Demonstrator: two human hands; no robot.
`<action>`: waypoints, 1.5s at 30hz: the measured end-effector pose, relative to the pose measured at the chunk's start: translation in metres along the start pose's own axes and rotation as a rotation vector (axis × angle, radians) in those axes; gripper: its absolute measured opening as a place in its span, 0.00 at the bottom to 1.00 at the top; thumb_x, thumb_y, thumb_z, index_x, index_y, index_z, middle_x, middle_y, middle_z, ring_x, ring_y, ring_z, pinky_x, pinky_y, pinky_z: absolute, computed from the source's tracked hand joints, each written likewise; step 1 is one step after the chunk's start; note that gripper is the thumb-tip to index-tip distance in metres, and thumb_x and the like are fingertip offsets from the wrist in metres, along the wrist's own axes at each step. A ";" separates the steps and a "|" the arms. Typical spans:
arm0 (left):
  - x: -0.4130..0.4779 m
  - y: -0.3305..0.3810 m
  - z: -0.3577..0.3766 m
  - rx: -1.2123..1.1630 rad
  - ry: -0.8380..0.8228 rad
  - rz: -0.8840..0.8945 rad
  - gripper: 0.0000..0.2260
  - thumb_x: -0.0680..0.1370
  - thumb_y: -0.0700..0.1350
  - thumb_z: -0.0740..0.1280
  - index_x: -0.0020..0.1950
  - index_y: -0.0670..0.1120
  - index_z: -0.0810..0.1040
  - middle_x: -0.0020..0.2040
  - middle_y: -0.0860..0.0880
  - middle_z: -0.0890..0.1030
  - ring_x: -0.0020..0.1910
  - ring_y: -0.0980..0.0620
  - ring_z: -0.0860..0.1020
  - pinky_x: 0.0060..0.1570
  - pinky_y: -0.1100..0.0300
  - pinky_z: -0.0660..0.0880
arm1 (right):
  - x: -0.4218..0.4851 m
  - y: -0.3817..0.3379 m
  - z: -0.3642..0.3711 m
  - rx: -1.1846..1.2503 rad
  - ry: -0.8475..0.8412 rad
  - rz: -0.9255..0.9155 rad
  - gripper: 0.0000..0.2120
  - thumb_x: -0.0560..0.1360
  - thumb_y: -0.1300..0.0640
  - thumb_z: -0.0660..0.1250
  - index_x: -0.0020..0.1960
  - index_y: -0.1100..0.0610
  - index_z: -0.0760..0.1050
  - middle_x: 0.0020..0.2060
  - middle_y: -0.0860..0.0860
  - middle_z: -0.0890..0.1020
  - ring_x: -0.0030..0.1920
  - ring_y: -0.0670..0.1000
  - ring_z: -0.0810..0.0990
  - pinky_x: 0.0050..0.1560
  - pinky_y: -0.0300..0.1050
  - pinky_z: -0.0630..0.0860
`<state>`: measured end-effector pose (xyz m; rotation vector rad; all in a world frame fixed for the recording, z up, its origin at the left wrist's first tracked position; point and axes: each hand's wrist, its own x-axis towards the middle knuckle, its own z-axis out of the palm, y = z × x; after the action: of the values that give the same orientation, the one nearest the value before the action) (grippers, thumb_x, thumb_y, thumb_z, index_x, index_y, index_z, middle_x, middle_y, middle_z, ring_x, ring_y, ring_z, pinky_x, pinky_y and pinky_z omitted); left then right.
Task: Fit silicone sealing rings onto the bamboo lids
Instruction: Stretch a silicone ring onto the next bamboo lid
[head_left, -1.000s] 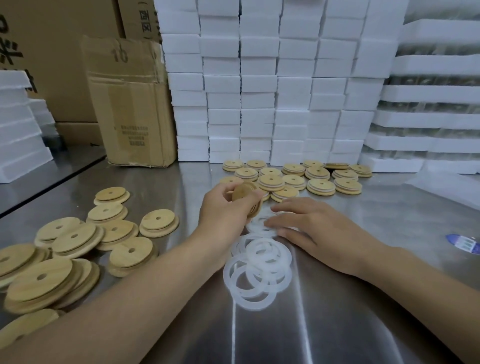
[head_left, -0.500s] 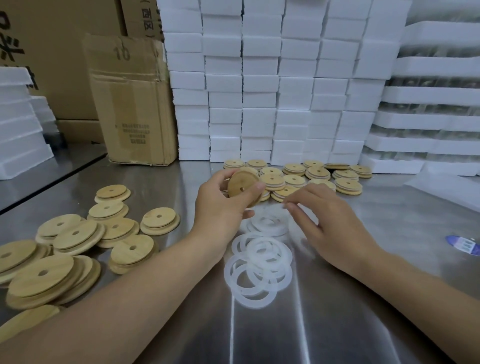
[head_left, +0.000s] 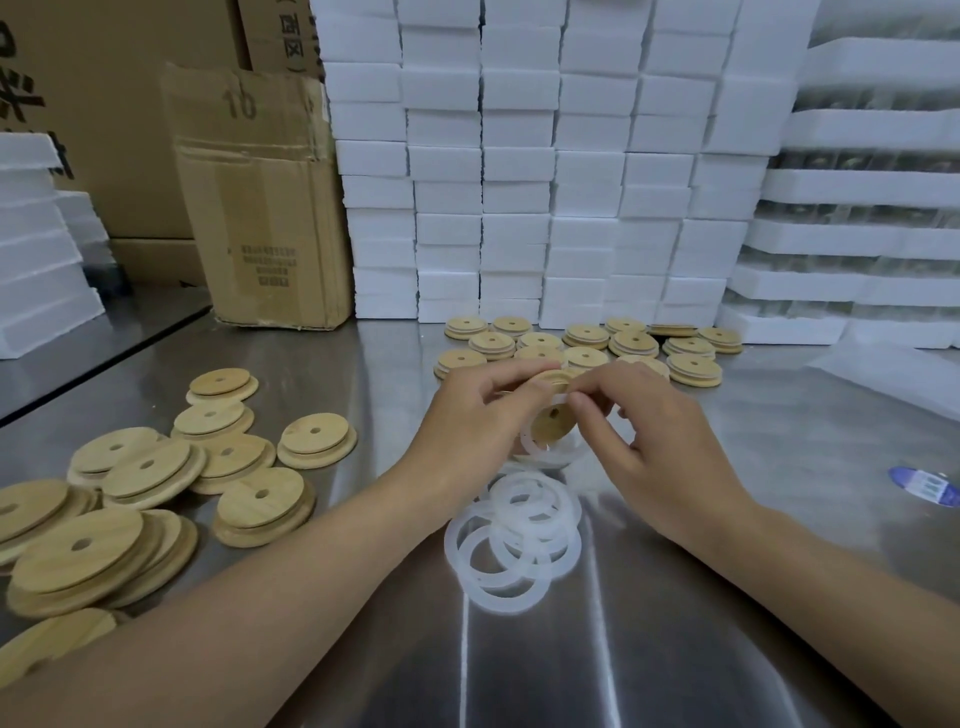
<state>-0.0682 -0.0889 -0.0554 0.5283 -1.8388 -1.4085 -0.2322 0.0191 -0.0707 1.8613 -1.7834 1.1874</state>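
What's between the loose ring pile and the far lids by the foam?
In the head view, both hands: the left hand grips a bamboo lid, and the right hand pinches a ring against it.

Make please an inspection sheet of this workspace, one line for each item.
Surface: steel table, shiny.
Job's things: one lid held above the table, a ring partly on it; loose rings piled below; left lids in heaps; back lids in low stacks.
Clutter: blue-labelled item at right.
Grippers: left hand grips the lid; right hand pinches the ring.
Cables: nothing seen.
Surroundings: foam blocks stacked behind; carton at back left.
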 end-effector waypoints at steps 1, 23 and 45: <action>-0.001 -0.001 0.000 0.023 -0.023 0.024 0.14 0.82 0.44 0.74 0.66 0.54 0.86 0.61 0.57 0.87 0.61 0.54 0.85 0.57 0.49 0.84 | 0.000 0.001 0.000 0.000 0.002 0.009 0.08 0.84 0.48 0.61 0.52 0.46 0.79 0.44 0.39 0.80 0.48 0.46 0.78 0.49 0.49 0.77; 0.001 -0.012 0.002 0.311 -0.035 0.168 0.14 0.86 0.45 0.67 0.71 0.52 0.83 0.65 0.58 0.85 0.67 0.59 0.81 0.71 0.51 0.76 | 0.002 0.008 0.002 0.029 0.026 0.034 0.03 0.83 0.48 0.66 0.52 0.45 0.78 0.44 0.38 0.80 0.49 0.46 0.80 0.48 0.39 0.75; 0.004 -0.013 -0.002 0.292 0.125 0.123 0.06 0.82 0.43 0.73 0.49 0.54 0.81 0.47 0.56 0.86 0.50 0.59 0.84 0.51 0.69 0.79 | 0.001 0.015 0.005 -0.041 -0.001 0.104 0.11 0.83 0.49 0.63 0.64 0.43 0.76 0.48 0.36 0.80 0.53 0.41 0.80 0.52 0.40 0.75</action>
<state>-0.0709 -0.0966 -0.0658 0.6219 -1.9501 -1.0094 -0.2441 0.0127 -0.0779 1.7666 -1.9116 1.1764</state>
